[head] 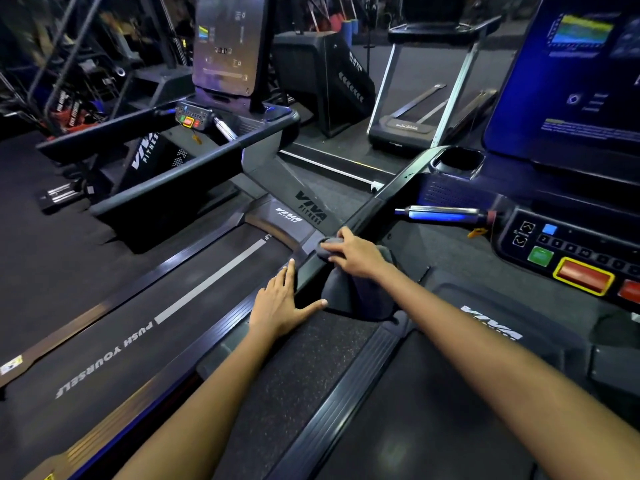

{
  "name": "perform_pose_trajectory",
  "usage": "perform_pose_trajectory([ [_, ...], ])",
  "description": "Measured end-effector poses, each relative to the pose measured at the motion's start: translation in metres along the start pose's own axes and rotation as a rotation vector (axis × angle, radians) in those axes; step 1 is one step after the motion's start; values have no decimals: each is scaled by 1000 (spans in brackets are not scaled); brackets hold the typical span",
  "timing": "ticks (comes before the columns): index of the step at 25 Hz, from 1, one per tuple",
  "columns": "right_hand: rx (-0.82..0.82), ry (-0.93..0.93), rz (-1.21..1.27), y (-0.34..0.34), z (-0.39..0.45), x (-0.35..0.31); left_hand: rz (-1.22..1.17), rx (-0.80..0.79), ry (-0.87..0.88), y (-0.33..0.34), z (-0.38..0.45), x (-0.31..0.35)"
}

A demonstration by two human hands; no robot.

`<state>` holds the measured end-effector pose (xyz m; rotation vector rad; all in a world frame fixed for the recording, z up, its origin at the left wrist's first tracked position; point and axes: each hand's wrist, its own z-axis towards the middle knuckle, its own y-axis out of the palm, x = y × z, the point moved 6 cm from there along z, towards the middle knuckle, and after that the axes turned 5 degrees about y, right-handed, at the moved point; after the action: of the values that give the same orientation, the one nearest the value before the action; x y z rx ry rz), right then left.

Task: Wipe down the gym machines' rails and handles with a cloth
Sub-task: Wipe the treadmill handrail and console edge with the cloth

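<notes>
Cloth point(349, 289), dark grey, seemingly bunched, in right hand point(356, 252) on rail point(308, 268).

Between the two treadmills runs a strip of speckled floor point(311, 368), open toward the viewer. At its far end the slanted side rail point(391, 192) crosses it, with the dark cloth point(349, 292) bunched against the rail. Right of the rail, a chrome handle point(443, 213) juts out above the control panel point(568, 258).
</notes>
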<state>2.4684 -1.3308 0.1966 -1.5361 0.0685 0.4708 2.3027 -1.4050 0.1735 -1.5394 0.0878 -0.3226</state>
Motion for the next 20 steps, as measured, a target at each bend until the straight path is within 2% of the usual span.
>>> perform_pose_trajectory([
  [3,-42,-65,80,-1,-15,30,-14,6,-2,0,0,-1],
  [6,13,35,-49,-18,11,57,-27,-2,-15,1,-1,0],
  [9,67,119,-108,-25,27,45,-26,3,-18,1,0,1],
  [12,52,14,-66,-12,15,29,-44,-26,-41,0,1,1],
  [15,7,-87,-9,-13,5,43,-99,-69,-72,2,7,0],
  [17,20,-35,-67,-22,17,60,-141,-116,-102,5,14,-2],
  [20,47,144,-131,-39,46,74,-220,-143,-101,3,33,4],
])
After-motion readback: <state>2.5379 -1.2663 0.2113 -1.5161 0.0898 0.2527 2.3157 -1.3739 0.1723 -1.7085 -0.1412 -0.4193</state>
